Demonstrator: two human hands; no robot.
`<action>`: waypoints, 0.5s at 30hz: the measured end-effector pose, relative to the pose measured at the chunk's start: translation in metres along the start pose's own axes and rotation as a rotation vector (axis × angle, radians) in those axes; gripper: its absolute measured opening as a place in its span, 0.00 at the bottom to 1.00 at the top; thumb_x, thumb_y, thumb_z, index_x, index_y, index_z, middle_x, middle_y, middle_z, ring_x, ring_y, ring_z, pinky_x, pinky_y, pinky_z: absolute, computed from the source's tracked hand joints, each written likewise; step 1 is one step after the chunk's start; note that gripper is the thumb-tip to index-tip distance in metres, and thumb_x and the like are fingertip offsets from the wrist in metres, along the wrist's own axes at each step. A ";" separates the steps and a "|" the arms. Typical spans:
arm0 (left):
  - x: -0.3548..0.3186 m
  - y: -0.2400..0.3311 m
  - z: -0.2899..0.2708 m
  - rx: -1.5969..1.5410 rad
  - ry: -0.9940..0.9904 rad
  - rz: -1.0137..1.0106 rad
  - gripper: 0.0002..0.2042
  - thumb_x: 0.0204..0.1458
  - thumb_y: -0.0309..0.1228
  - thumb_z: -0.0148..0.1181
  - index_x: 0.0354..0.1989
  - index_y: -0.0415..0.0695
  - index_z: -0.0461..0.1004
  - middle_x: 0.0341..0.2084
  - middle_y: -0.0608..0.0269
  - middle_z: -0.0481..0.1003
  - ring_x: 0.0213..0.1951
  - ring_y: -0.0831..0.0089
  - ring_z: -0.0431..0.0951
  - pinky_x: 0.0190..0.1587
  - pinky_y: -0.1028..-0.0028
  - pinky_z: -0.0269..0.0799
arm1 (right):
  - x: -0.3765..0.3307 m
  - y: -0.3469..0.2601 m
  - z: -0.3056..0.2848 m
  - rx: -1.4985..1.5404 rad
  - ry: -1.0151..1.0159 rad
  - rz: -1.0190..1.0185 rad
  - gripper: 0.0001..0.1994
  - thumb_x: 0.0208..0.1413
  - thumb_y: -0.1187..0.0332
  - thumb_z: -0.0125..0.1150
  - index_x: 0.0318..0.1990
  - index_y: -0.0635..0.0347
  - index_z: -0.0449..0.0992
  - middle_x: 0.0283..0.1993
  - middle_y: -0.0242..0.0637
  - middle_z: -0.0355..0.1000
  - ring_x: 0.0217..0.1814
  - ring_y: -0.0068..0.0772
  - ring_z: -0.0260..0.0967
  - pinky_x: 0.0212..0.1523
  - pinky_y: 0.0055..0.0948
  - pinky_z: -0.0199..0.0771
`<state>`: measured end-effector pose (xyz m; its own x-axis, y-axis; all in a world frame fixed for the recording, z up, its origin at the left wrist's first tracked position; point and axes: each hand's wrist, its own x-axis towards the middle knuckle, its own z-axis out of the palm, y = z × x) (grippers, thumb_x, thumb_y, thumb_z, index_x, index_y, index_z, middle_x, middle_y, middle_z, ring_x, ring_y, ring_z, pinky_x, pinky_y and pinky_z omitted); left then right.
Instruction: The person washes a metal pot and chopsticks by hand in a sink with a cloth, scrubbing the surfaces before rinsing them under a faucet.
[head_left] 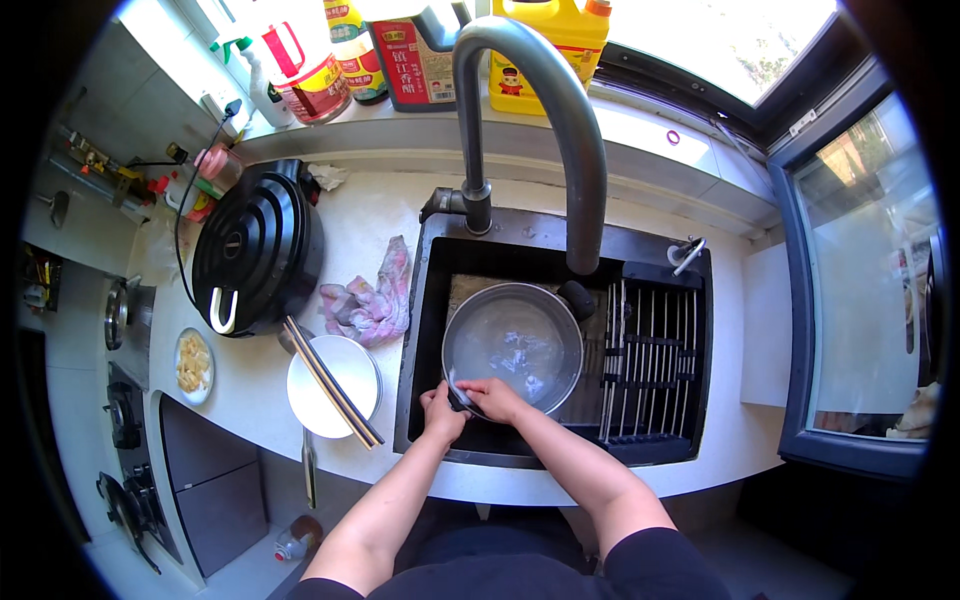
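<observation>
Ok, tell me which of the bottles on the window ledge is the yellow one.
The big yellow jug behind the faucet, rightmost on the ledge. The bottles left of it have red labels or are pale; none has a yellow body.

Strong daylight enters through the window (740,40) at the upper right and falls bright on the pale table (360,225), washing out the sill. The black sink (430,300) stays dark, and water in the pan (512,345) shows soft glare. Fisheye distortion bends the faucet (560,120) and table edges; a black vignette rings the picture. The centre is sharp.
</observation>
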<state>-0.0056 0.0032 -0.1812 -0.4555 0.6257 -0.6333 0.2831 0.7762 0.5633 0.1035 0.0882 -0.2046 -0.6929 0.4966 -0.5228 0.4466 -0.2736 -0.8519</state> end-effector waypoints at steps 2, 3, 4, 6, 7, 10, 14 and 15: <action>-0.005 0.009 -0.003 -0.015 0.002 -0.005 0.38 0.32 0.22 0.67 0.57 0.50 0.58 0.50 0.52 0.54 0.51 0.56 0.62 0.55 0.69 0.60 | 0.014 0.000 0.009 0.125 0.074 -0.075 0.19 0.53 0.71 0.48 0.54 0.55 0.66 0.53 0.44 0.67 0.56 0.34 0.63 0.55 0.26 0.59; -0.004 0.007 -0.001 -0.012 0.011 0.005 0.38 0.32 0.22 0.67 0.57 0.50 0.58 0.50 0.52 0.54 0.51 0.56 0.62 0.56 0.69 0.60 | 0.025 0.000 0.014 0.136 0.155 -0.121 0.20 0.53 0.71 0.48 0.56 0.55 0.65 0.53 0.42 0.67 0.55 0.32 0.63 0.55 0.25 0.58; -0.002 0.004 0.001 -0.010 0.021 0.012 0.38 0.32 0.22 0.67 0.58 0.50 0.58 0.51 0.51 0.54 0.51 0.56 0.62 0.56 0.69 0.59 | 0.036 -0.001 0.020 0.145 0.234 -0.164 0.21 0.54 0.71 0.48 0.57 0.56 0.63 0.52 0.41 0.67 0.55 0.29 0.62 0.55 0.24 0.57; -0.001 0.000 0.003 -0.001 0.030 0.020 0.39 0.32 0.21 0.67 0.58 0.50 0.57 0.51 0.51 0.54 0.51 0.57 0.62 0.56 0.70 0.59 | 0.042 0.003 0.020 0.141 0.314 -0.219 0.21 0.57 0.65 0.45 0.58 0.56 0.62 0.55 0.41 0.65 0.57 0.36 0.60 0.57 0.27 0.56; -0.001 0.001 0.002 0.004 0.027 0.020 0.39 0.32 0.21 0.67 0.58 0.50 0.57 0.51 0.51 0.54 0.52 0.57 0.62 0.56 0.70 0.59 | 0.041 0.012 0.015 -0.023 0.147 -0.093 0.21 0.57 0.61 0.43 0.57 0.56 0.62 0.56 0.41 0.64 0.59 0.39 0.59 0.58 0.28 0.55; -0.001 0.000 0.002 -0.007 0.025 0.010 0.39 0.33 0.21 0.67 0.58 0.49 0.57 0.52 0.51 0.54 0.52 0.57 0.61 0.56 0.70 0.59 | 0.023 0.035 -0.011 -0.515 -0.264 0.253 0.25 0.58 0.50 0.36 0.56 0.54 0.64 0.59 0.41 0.60 0.62 0.46 0.54 0.60 0.33 0.52; -0.005 0.006 -0.001 -0.050 0.017 -0.037 0.39 0.32 0.20 0.66 0.58 0.52 0.58 0.52 0.52 0.54 0.54 0.59 0.59 0.57 0.71 0.57 | -0.022 0.011 -0.068 -1.302 -0.387 0.487 0.26 0.57 0.47 0.35 0.54 0.53 0.67 0.59 0.39 0.60 0.65 0.43 0.51 0.64 0.53 0.29; -0.005 0.007 0.000 -0.054 0.015 -0.044 0.39 0.32 0.20 0.66 0.58 0.52 0.58 0.52 0.53 0.54 0.54 0.60 0.59 0.57 0.71 0.57 | -0.025 0.001 -0.083 -1.535 -0.401 0.465 0.24 0.57 0.49 0.37 0.53 0.53 0.68 0.60 0.39 0.60 0.66 0.43 0.50 0.63 0.58 0.22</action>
<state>-0.0015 0.0056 -0.1734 -0.4794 0.5895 -0.6501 0.2166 0.7974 0.5633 0.1690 0.1439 -0.1899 -0.3319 0.3124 -0.8901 0.5827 0.8099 0.0670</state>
